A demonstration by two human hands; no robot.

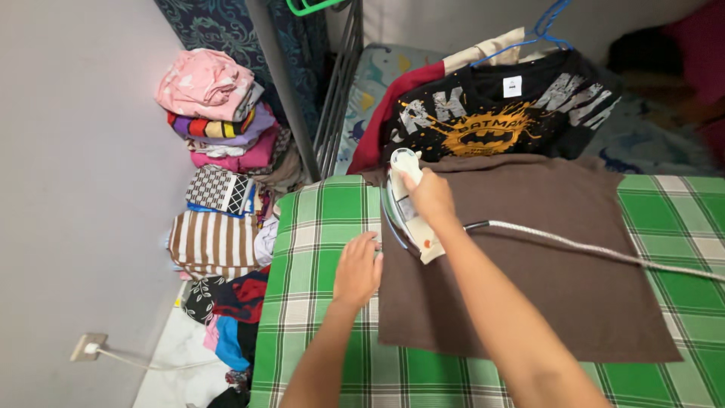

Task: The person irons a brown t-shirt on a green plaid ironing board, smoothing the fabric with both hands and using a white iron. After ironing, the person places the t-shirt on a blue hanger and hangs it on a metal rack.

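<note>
A brown garment [544, 264] lies flat on a green and white checked cloth [317, 219]. My right hand [429, 195] grips the handle of a white electric iron [404, 204], which rests on the garment's upper left part. The iron's braided cord [604, 251] trails to the right across the garment. My left hand [357, 270] lies palm down, fingers together, at the garment's left edge, pressing it against the checked cloth.
A black printed T-shirt on a blue hanger [498, 113] lies beyond the brown garment, over a red garment [385, 121]. A tall pile of folded clothes [219, 174] stands at the left by the grey wall. A wall socket [88, 347] with a plug is low left.
</note>
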